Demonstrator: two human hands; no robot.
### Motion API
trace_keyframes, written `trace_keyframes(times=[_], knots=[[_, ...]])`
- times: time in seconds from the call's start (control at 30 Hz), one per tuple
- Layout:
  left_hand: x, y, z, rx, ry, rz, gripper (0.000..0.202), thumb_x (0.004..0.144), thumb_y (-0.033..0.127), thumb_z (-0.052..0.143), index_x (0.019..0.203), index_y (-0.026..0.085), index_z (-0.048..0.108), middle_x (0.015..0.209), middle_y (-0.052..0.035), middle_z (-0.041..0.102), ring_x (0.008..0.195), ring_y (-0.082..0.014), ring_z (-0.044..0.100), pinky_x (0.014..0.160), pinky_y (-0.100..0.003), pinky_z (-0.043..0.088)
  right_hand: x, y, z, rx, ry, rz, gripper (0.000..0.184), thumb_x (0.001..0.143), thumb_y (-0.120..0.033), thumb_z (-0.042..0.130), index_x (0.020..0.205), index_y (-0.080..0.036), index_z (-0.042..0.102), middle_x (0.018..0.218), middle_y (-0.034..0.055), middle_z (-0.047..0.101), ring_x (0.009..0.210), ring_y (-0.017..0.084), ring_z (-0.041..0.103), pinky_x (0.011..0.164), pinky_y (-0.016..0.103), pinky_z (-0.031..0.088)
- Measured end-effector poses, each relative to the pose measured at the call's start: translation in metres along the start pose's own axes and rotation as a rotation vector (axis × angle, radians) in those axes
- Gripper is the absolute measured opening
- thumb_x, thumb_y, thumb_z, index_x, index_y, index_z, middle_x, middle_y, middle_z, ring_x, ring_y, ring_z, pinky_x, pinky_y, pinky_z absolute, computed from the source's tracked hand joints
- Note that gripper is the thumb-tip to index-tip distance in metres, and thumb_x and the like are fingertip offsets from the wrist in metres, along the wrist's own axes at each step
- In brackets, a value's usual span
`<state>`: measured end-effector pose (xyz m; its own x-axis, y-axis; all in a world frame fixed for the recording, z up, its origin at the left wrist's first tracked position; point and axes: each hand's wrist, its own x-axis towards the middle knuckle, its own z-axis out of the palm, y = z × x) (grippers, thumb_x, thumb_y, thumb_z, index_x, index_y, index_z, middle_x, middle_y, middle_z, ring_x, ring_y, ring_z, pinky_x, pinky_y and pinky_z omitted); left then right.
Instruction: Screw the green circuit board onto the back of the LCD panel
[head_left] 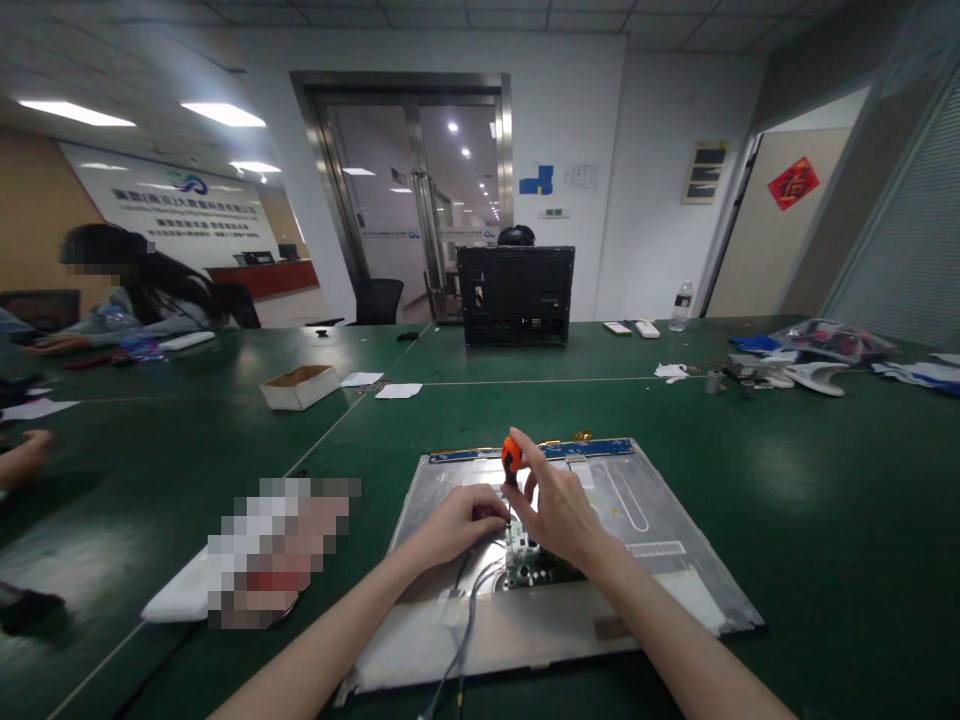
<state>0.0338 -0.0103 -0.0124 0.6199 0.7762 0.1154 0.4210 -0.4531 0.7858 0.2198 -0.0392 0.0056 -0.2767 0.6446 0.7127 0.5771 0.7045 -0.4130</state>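
Fingers of the right hand (559,510) grip an orange-handled screwdriver (511,458), its tip hidden by the curled left hand (457,522), which may be pinching the shaft. A half-covered circuit board (525,565) sits on a metal panel (660,520) at the table's (825,520) near edge.

Brushed grey metal panel (660,520); glossy orange plastic screwdriver (511,458) handle — smooth

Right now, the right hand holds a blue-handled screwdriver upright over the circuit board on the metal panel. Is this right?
Not quite. In the head view the screwdriver handle is orange, not blue. The right hand does hold it upright over the circuit board on the metal panel.
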Motion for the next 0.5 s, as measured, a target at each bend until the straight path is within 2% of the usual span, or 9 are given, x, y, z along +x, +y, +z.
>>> trace_keyframes(times=[0.23, 0.5], knots=[[-0.0007, 0.0073, -0.0009, 0.056, 0.019, -0.011, 0.01, 0.079, 0.014, 0.059, 0.078, 0.016, 0.069, 0.074, -0.0011, 0.066, 0.071, -0.0161, 0.058, 0.066, -0.025, 0.043, 0.0008, -0.0042, -0.0037, 0.034, -0.007, -0.019, 0.069, 0.088, -0.017, 0.045, 0.149, -0.023, 0.014, 0.092, 0.0058, 0.07, 0.057, 0.016, 0.06, 0.053, 0.029, 0.044], [-0.0003, 0.006, 0.0004, 0.021, 0.032, -0.01, 0.008, 0.076, 0.013, 0.06, 0.078, 0.015, 0.068, 0.074, -0.0006, 0.066, 0.068, -0.0153, 0.057, 0.064, -0.024, 0.043, 0.0003, 0.0, 0.0, -0.026, 0.004, -0.001, 0.074, 0.085, -0.02, 0.054, 0.149, -0.024, 0.017, 0.086, 0.0032, 0.069, 0.054, 0.015, 0.06, 0.053, 0.027, 0.043]])
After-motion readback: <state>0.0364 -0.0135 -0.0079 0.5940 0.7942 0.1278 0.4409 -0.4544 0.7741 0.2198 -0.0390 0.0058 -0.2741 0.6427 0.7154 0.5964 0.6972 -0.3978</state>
